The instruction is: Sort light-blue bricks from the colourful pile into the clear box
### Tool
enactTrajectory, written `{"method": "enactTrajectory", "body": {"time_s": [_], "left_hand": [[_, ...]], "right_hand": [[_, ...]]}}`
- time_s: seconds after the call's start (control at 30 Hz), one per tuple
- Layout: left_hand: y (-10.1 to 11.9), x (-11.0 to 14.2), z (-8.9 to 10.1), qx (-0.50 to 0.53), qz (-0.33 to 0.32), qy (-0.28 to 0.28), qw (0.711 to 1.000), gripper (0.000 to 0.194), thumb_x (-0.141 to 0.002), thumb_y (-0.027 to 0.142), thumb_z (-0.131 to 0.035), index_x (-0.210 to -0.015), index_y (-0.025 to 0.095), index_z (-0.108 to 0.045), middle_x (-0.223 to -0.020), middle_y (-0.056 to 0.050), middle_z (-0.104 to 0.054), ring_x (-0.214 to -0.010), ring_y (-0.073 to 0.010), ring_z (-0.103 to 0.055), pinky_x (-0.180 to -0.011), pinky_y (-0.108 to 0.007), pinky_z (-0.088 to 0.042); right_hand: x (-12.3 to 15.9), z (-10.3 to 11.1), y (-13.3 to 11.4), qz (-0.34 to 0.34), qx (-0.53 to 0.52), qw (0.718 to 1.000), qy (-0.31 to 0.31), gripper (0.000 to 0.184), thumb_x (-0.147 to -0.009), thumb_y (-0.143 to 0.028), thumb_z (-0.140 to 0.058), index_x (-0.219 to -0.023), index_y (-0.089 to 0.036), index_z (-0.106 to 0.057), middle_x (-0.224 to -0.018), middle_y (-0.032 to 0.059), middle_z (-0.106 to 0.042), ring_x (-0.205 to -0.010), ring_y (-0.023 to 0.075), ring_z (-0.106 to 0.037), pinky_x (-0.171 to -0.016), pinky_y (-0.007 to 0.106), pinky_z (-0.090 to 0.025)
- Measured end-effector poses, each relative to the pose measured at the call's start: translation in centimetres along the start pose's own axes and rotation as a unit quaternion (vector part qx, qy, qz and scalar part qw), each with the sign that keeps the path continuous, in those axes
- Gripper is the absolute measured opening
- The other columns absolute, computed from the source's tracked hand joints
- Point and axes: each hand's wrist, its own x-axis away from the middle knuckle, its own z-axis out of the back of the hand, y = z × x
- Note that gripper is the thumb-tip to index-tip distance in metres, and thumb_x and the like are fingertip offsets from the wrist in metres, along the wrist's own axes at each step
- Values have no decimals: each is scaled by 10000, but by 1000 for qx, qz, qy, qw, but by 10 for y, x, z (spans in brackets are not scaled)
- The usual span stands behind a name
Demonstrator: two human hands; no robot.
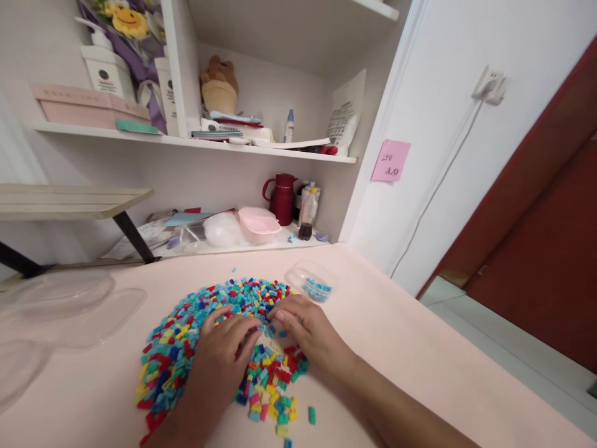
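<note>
A wide heap of small toy building bricks (pixel 175 339) in blue, red, yellow, green and pink lies spread on the table. My left hand (pixel 221 351) rests over its middle, thumb and forefinger curled close together by light blue bricks; whatever sits between the tips is too small to make out. Across from it, my right hand (pixel 303 326) has thumb and forefinger pinched at the heap's edge near a dark blue brick, and what they hold is unclear. Just beyond the right hand stands a clear plastic tub (pixel 298 272) with light blue bricks (pixel 316 289) inside.
Clear plastic lids and tubs (pixel 100 320) lie at the left, below a wooden stand (pixel 69 200). A pink container (pixel 260 225), a red jug (pixel 282 199) and bottles (pixel 308 214) stand at the back under shelves. A loose green brick (pixel 312 415) lies near the front.
</note>
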Motion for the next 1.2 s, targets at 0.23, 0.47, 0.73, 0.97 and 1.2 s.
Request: {"method": "enactTrajectory", "body": {"time_s": [0.23,0.47,0.73,0.97,1.2], "left_hand": [[-6,1,-3,-20,9,42,999,120,-907,256,-528,-929,261,-646,-890,28,-768,-782,-166,-702,-943,-416,-419],[-5,0,-2,-31,-2,54,998,157,-916,231,-507,-963,260,-654,-890,19,-769,-785,-168,-708,-927,-412,-424],[-8,1,-4,-36,-7,64,997,167,-917,242,-504,-981,264,-657,-884,12,-769,-791,-175,-710,-906,-414,-433],[-7,-2,-2,-31,-33,57,997,135,-901,226,-528,-952,263,-647,-876,33,-764,-777,-161,-703,-899,-398,-427],[-3,-1,-1,-28,-47,33,998,142,-878,190,-548,-954,269,-639,-874,41,-752,-796,-160,-701,-926,-395,-420]], "right_hand": [[4,-3,19,-75,72,995,4,257,-753,-55,-660,-880,-260,-748,-913,24,-663,-941,197,-596,-864,327,-444],[8,-7,22,-61,118,991,-11,392,-710,-12,-634,-978,-278,-737,-950,37,-639,-950,210,-595,-841,344,-468],[3,6,24,-71,153,986,9,341,-788,-49,-591,-978,-290,-740,-952,40,-635,-943,207,-589,-858,336,-448],[3,-4,10,-60,40,997,17,223,-751,-101,-707,-902,-260,-747,-926,26,-666,-932,196,-597,-867,327,-438],[4,-11,0,-48,-34,998,-7,140,-715,-210,-798,-841,-227,-740,-834,9,-684,-848,178,-613,-795,282,-444]]}}
